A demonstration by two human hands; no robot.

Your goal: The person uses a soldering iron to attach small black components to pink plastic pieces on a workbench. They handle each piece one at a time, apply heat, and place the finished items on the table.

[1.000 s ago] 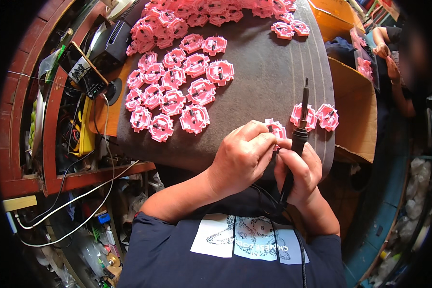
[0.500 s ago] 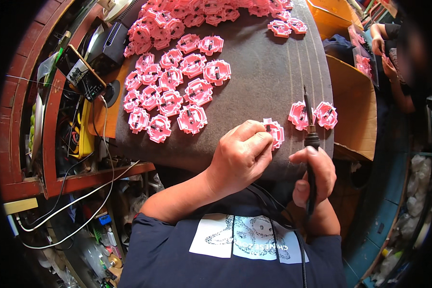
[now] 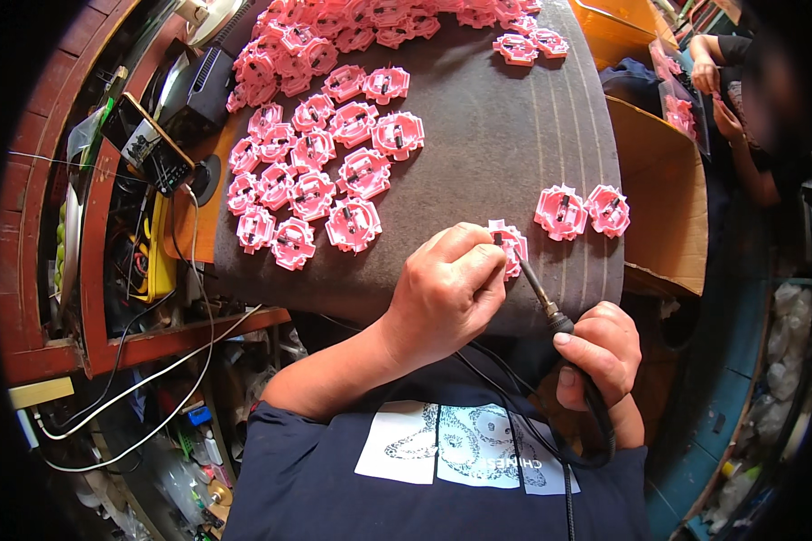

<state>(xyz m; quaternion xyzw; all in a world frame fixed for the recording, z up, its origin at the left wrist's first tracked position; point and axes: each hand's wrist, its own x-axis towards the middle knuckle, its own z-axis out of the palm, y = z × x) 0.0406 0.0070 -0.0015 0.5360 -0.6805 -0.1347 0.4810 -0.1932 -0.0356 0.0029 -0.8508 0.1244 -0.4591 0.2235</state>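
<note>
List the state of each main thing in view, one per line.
Left hand: closed at the left edge of the near pink part.
Right hand: closed around the soldering iron.
Soldering iron: tip angled toward the near pink part; heat cannot be told.
Two pink parts at right: lying flat.
Pink heap: piled up.
Phone: propped up, tilted.
Cardboard box: open.

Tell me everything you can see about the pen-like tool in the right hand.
The pen-like tool has a thin, dark, metal-looking rod, a lighter metallic collar and a black, apparently plastic handle. A black cord loops below it. The right hand grips it, and it slants up and leftward, its tip at the right edge of a pink piece; whether they touch is unclear.
</note>
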